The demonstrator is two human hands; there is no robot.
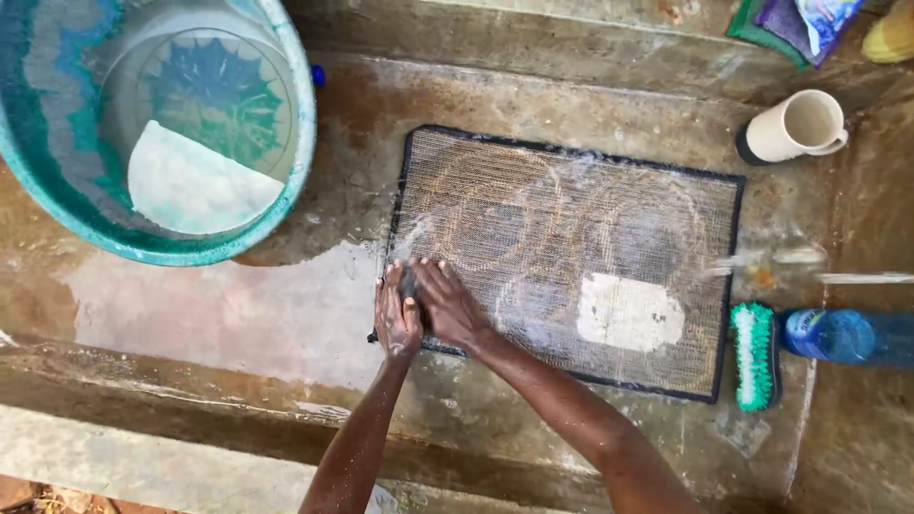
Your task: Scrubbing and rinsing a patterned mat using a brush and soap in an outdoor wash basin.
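A dark rectangular doormat (571, 238) with a black border lies wet and soapy on the concrete floor. My left hand (395, 319) and my right hand (452, 305) are pressed side by side on its near left corner, fingers spread and pointing away from me. Something small and dark sits between the two hands, too hidden to identify. A pale soapy patch (628, 312) shows on the mat's right part.
A large teal basin (157, 124) holding water stands at the top left. A cream cup (795, 126) lies at the top right. A green scrubbing brush (757, 354) and a blue plastic bottle (843, 335) lie right of the mat. A concrete step runs along the near edge.
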